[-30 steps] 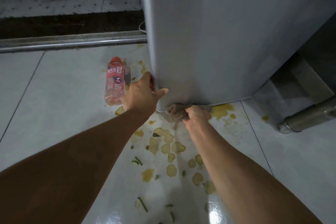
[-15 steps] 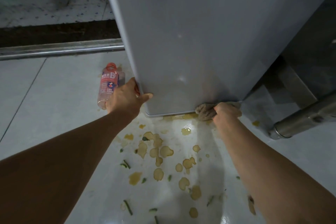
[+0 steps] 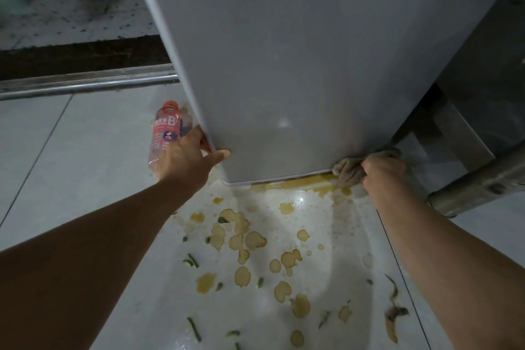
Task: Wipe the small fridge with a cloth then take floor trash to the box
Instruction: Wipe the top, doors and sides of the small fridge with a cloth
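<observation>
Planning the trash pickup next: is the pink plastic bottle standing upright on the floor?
No, the pink plastic bottle lies on its side on the grey tiled floor, beside the left hand holding the grey fridge corner.

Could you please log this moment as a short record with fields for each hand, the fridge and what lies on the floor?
left hand: left hand grips the fridge at its lower left corner
right hand: right hand holds the cloth against the lower right corner
floor: bottle lying beside the fridge; yellow spill at its base; green scraps
</observation>
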